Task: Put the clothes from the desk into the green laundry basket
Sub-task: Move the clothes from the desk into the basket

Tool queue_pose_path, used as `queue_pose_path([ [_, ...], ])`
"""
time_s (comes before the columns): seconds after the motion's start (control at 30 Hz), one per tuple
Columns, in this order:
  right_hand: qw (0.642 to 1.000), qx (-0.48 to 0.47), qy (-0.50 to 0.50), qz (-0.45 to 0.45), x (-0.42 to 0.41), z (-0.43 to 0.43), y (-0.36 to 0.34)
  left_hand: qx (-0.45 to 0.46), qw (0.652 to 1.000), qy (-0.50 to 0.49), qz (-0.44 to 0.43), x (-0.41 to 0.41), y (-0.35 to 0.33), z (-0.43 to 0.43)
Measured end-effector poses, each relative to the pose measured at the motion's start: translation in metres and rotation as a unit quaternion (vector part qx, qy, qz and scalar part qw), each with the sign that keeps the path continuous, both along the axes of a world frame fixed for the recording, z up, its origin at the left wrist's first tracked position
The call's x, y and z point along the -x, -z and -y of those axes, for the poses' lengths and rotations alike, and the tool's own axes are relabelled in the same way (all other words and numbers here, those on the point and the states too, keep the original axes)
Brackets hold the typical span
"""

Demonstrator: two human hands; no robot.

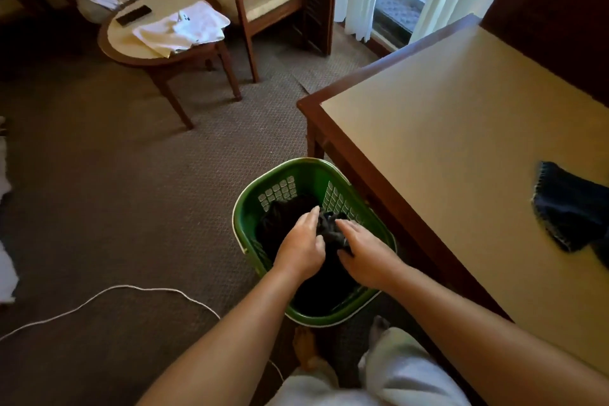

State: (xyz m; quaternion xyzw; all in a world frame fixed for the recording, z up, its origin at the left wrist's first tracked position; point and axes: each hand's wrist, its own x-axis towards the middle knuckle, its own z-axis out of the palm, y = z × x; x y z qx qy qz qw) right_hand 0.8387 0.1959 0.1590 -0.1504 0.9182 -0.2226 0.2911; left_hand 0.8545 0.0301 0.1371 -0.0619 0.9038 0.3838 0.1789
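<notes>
Green laundry basket [245,208] on the carpet, just beside the near corner of the desk [445,128]. Inside: dark clothes [283,217], heaped against the far and left walls, filling much of the bottom. How many pieces, cannot tell; it all reads as one black mass.

Both hands are down inside the basket mouth. Left hand [301,245] and right hand [364,257] each have fingers curled into a bunched dark garment [329,227] held between them, above the heap. Both look closed on that cloth, a pinch grip rather than a fist. Judgement: this piece is being lowered or pushed in, not yet let go.

On the desk: one dark blue garment [566,208] with a pale stitched hem, lying flat near the right edge of view and partly cut off by it. The rest of the visible desktop holds nothing else. The part of the desk past the frame is unseen.

Progress, judged: well along. At least one item is already in the basket, one is going in now, and one is left on the desk for certain.

Further out: round side table [158,53] with white towels [184,26] and a remote on it, an armchair behind, a white cord across the carpet. None of it is part of the job.
</notes>
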Motion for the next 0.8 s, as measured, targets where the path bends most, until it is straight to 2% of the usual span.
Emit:
queue_pose_path([
  [0.13,0.99,-0.075,-0.123,0.0,0.031,0.023,0.061,0.0,0.992,-0.118,0.043,0.012,0.054,0.015],
  [0.2,0.98,-0.09,-0.176,0.019,0.042,0.035,0.108,0.029,0.987,-0.141,0.065,0.019,0.097,0.023],
  [0.3,0.951,-0.148,-0.27,0.041,0.06,0.052,0.198,0.12,0.985,-0.083,0.095,0.039,0.18,0.034],
  [0.37,0.925,-0.224,-0.306,0.016,0.079,0.062,0.258,0.177,0.974,-0.011,0.139,0.055,0.237,0.04],
  [0.47,0.908,-0.302,-0.288,-0.029,0.108,0.07,0.34,0.206,0.951,0.039,0.227,0.064,0.321,0.044],
  [0.57,0.911,-0.288,-0.292,-0.031,0.12,0.064,0.407,0.197,0.939,-0.023,0.282,0.053,0.393,0.035],
  [0.67,0.914,-0.279,-0.292,-0.029,0.128,0.059,0.455,0.233,0.932,-0.079,0.268,0.056,0.443,0.018],
  [0.8,0.909,-0.29,-0.298,-0.012,0.147,0.06,0.486,0.239,0.929,-0.123,0.253,0.078,0.48,0.006],
])
